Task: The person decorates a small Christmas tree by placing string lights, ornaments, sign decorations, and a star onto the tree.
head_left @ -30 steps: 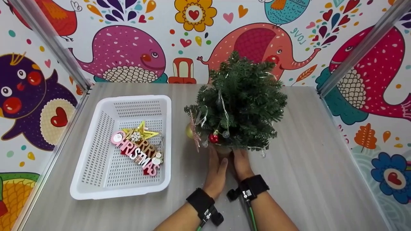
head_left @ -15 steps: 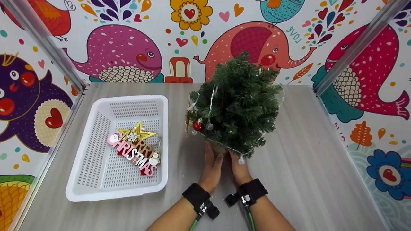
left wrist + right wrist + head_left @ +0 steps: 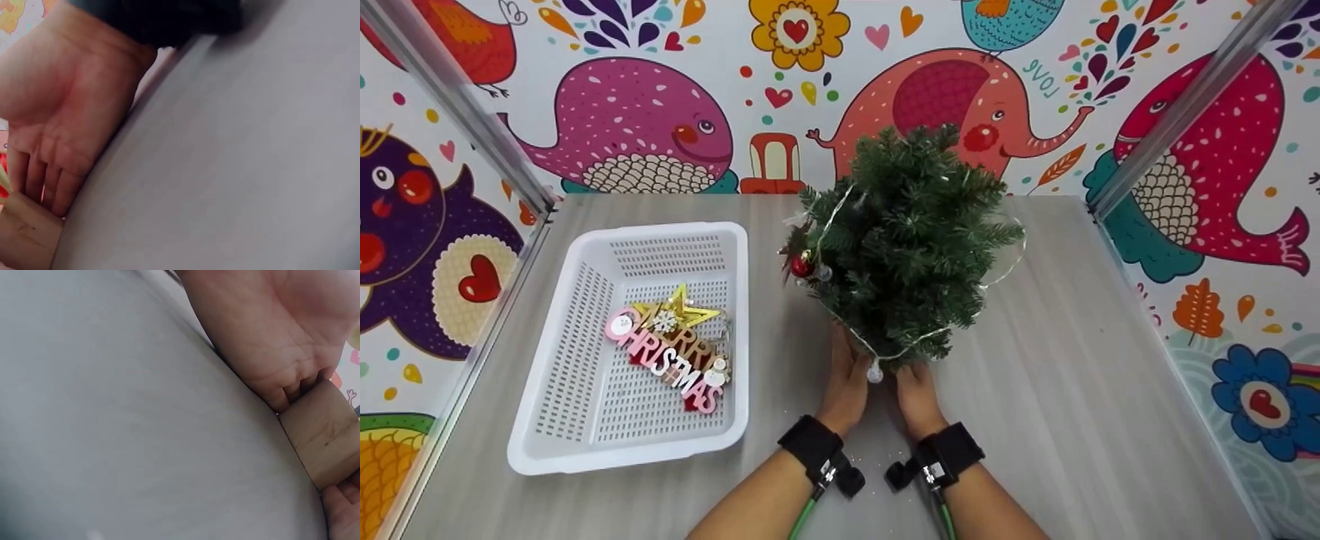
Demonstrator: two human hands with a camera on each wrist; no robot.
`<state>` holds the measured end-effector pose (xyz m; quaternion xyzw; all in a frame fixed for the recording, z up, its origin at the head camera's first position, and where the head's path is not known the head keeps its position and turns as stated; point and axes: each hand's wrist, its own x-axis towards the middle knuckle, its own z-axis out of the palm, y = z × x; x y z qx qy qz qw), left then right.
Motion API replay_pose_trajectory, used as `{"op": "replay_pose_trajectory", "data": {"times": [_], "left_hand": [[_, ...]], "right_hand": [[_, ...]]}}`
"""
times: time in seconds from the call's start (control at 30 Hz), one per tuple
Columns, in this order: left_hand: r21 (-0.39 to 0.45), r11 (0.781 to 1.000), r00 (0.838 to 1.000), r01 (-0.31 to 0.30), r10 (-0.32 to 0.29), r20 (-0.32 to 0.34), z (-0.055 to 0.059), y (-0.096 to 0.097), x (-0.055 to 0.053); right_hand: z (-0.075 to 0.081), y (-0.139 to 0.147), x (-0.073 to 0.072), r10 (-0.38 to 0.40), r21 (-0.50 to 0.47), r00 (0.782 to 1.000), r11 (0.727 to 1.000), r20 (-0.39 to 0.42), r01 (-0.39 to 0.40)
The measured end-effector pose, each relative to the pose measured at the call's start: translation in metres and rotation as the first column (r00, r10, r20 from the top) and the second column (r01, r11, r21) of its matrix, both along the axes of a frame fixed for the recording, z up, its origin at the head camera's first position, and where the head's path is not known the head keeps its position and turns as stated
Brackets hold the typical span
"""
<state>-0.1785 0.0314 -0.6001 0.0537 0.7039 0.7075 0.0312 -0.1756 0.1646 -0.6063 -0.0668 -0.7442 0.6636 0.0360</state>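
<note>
A small green Christmas tree [image 3: 915, 247] stands in front of the person. Wound about it is a string of clear lights [image 3: 906, 352], and a red ball ornament [image 3: 802, 264] hangs on its left side. My left hand [image 3: 844, 394] holds the left of the tree's round wooden base [image 3: 28, 230], fingers reaching along it. On the other side my right hand [image 3: 919, 401] grips the base, its fingers bent against the wood in the right wrist view. Branches hide the base and most fingertips in the head view.
Left of the tree stands a white perforated basket [image 3: 739, 337]. Inside lie a Merry Christmas sign [image 3: 671, 360] and a gold star [image 3: 682, 311]. Panels [image 3: 780, 82] with cartoon animals enclose the table [image 3: 1072, 390] at the back and sides.
Between my hands the tree has turned, carrying the red ball left and farther back. A light bulb has swung round to the front. The basket stays put on the table.
</note>
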Motion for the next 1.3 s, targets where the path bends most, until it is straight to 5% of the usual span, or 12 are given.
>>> {"op": "replay_pose_trajectory", "data": {"times": [0.3, 0.63, 0.83, 0.93, 1.07, 1.17, 1.3], "left_hand": [[0.036, 0.998, 0.993, -0.046, 0.050, -0.103, 0.001, -0.005, -0.009], [0.011, 0.999, 0.996, -0.052, 0.053, -0.071, 0.005, -0.009, -0.014], [-0.007, 0.995, 0.995, -0.098, 0.097, -0.030, 0.005, -0.010, -0.011], [-0.040, 0.992, 0.991, -0.122, 0.124, 0.045, 0.006, -0.015, 0.003], [-0.135, 0.988, 0.994, -0.076, 0.085, 0.062, 0.020, -0.028, 0.041], [-0.172, 0.982, 0.995, 0.076, -0.063, 0.079, 0.047, -0.046, 0.072], [-0.169, 0.946, 0.960, 0.275, -0.259, 0.108, 0.097, -0.084, 0.093]], "right_hand": [[0.003, -0.005, 0.001, 0.048, -0.033, 0.999, 0.998, -0.004, -0.048], [0.006, -0.009, -0.006, 0.104, -0.125, 0.991, 0.986, -0.080, -0.113], [0.002, -0.009, -0.006, 0.107, -0.078, 0.992, 0.991, -0.060, -0.112], [-0.001, -0.007, -0.001, 0.098, -0.012, 0.994, 0.995, -0.041, -0.099], [-0.003, -0.001, 0.010, 0.081, 0.058, 0.995, 0.995, -0.060, -0.078], [-0.001, 0.004, 0.018, 0.094, 0.044, 0.992, 0.995, -0.084, -0.091], [0.003, 0.011, 0.023, 0.138, -0.029, 0.986, 0.990, -0.096, -0.141]]}}
